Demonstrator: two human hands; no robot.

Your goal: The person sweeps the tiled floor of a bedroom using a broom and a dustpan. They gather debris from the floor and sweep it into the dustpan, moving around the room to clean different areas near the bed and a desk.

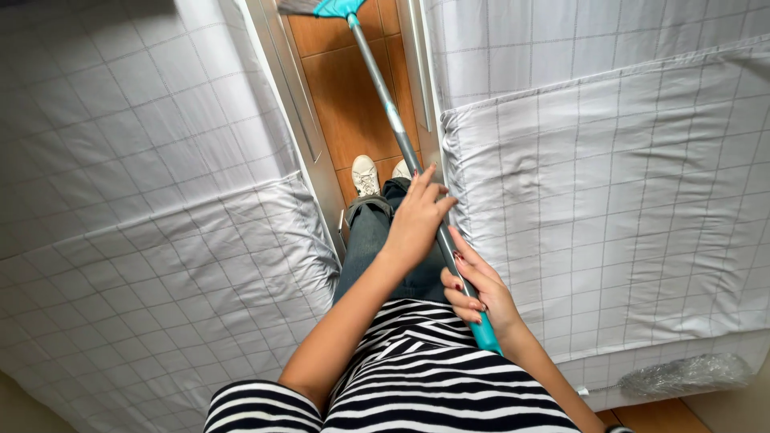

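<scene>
I stand in a narrow gap between two beds, looking down. My left hand (417,218) wraps the grey metal shaft of a broom (393,112) about halfway up. Lower on the same handle, my right hand (475,293) grips just above its teal end cap. The shaft runs forward and away from me to a teal broom head (337,8) with grey bristles at the top edge, resting on the orange-brown tiled floor (345,88). My white shoes (366,174) and grey jeans show beneath the hands.
A bed with a white grid-patterned sheet (144,200) fills the left side, another bed with the same sheet (626,176) the right. Their white frames wall in the floor strip. A clear crumpled plastic wrap (682,373) lies at the lower right.
</scene>
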